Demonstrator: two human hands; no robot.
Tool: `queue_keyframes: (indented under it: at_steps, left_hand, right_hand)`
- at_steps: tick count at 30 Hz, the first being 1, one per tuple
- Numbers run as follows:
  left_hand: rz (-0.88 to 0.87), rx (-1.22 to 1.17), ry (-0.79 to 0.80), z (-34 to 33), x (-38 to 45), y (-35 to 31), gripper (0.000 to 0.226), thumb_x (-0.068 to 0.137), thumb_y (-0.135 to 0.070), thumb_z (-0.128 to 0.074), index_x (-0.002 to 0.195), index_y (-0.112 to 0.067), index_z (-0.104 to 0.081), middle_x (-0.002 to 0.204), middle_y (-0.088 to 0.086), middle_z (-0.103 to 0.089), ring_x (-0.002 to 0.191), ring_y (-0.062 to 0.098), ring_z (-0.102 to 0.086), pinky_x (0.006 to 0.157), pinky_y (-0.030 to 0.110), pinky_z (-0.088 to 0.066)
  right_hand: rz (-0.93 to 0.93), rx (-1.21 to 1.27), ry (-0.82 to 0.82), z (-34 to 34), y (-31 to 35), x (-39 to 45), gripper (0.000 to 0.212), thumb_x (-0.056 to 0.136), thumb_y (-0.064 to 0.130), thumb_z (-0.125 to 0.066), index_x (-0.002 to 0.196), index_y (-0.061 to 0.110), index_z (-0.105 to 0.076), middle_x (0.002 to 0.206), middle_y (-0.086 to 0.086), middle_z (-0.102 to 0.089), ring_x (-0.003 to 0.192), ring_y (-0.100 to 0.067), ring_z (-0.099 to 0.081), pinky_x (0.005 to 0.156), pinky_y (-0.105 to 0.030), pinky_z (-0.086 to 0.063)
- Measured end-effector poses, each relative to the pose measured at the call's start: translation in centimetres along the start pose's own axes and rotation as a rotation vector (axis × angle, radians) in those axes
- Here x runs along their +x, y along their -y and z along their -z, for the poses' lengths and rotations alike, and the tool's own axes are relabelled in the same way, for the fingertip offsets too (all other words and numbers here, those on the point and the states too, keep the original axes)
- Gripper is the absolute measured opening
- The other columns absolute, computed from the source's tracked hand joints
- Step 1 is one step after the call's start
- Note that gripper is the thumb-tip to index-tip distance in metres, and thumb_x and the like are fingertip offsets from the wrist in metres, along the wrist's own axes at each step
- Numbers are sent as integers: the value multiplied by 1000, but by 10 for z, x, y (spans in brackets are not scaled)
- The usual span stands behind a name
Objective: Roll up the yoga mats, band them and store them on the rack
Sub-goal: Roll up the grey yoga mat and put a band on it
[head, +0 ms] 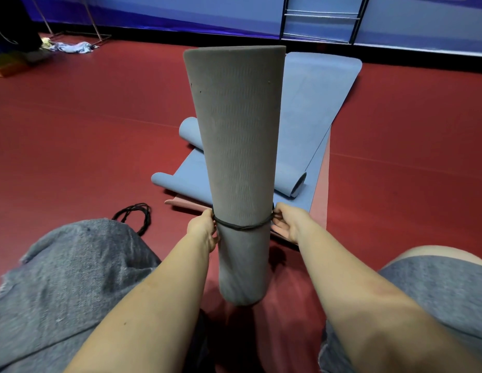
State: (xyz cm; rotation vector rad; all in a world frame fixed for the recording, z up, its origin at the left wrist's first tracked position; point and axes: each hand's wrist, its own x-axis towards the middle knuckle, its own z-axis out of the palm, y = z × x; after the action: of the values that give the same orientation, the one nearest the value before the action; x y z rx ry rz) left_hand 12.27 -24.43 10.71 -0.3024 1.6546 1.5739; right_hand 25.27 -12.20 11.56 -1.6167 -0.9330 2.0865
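Mat: grey rolled yoga mat (239,157) upright between the knees, over the red floor (86,130).
Band: black elastic band (242,225) around its lower part.
Hands: left hand (204,227) and right hand (285,222) each pinch the band at the sides.
Risk: band may snap off the fingers, letting the roll loosen.

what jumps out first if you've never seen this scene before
A rolled grey mat stands on end in the middle of the view, between the person's knees. Both hands, left and right, hold a black band looped round its lower part. Behind it, blue mats lie partly unrolled on the red floor, and more black bands lie to the left.
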Motion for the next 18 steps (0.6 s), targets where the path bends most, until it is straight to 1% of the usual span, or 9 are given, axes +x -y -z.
queue_keyframes:
  at_steps: [4, 5, 7, 9, 11, 12, 13, 15, 18]
  left_hand:
    - [-36, 69, -19, 1, -2, -1, 9, 86, -11, -47, 86, -10, -56, 76, 4, -52, 63, 18, -45, 60, 30, -42]
    - [-87, 95, -28, 1, -2, 0, 16, 85, -8, -46, 97, -9, -57, 77, 4, -53, 64, 19, -46, 62, 33, -43]
    - [-192, 121, 19, 0, -6, -1, 36, 85, -2, -39, 113, -18, -55, 84, 1, -58, 64, 17, -48, 67, 35, -43]
    - [-225, 121, 116, -3, -10, -4, 42, 82, 0, -37, 101, -25, -65, 83, -5, -62, 70, 13, -51, 73, 33, -41]
    - [-174, 62, 187, -3, -18, -10, 25, 85, -15, -47, 75, -26, -67, 65, -13, -60, 74, 10, -51, 78, 35, -38]
    - [-161, 39, 229, -2, -19, -11, 19, 88, -29, -51, 78, -28, -67, 68, -15, -62, 78, 8, -53, 80, 36, -38]
    - [-169, 53, 279, -2, -20, -11, 19, 89, -42, -52, 92, -31, -66, 81, -17, -66, 86, 6, -56, 84, 37, -39]
    - [-198, 126, 353, -3, -22, -10, 40, 85, -52, -55, 119, -32, -57, 110, -15, -64, 100, 4, -56, 88, 39, -39]
    - [-210, 181, 343, -8, -29, -10, 48, 81, -50, -63, 123, -30, -50, 119, -11, -60, 106, 10, -56, 87, 42, -42]
  right_hand:
    - [55, -40, 4, 2, -6, 1, 14, 84, -5, -51, 76, 6, -50, 80, -10, -58, 70, -15, -58, 80, -32, -54]
    - [106, -80, 1, 1, -6, -1, 12, 84, -4, -52, 84, 8, -52, 88, -11, -58, 74, -16, -59, 78, -31, -54]
    - [212, -137, 4, 0, -7, -6, 27, 85, -4, -48, 102, 16, -53, 103, -8, -59, 80, -18, -57, 74, -29, -52]
    - [267, -174, 42, 1, -7, -12, 36, 85, -2, -43, 109, 21, -55, 110, -1, -59, 82, -13, -54, 66, -26, -45]
    - [213, -146, 140, 3, -8, -15, 34, 86, 9, -47, 114, 26, -58, 117, 6, -56, 100, -10, -50, 76, -28, -38]
    - [184, -121, 207, 5, -8, -14, 34, 86, 18, -52, 117, 28, -57, 123, 8, -54, 109, -10, -47, 84, -31, -37]
    - [175, -110, 270, 7, -8, -15, 38, 85, 26, -58, 122, 30, -55, 126, 10, -54, 113, -9, -46, 92, -34, -38]
    - [192, -126, 333, 9, -8, -16, 55, 80, 36, -69, 131, 34, -47, 125, 14, -56, 113, -5, -50, 103, -40, -38]
    - [243, -81, 304, 13, -8, -25, 57, 81, 29, -71, 129, 32, -40, 109, 17, -59, 94, 2, -56, 89, -32, -46]
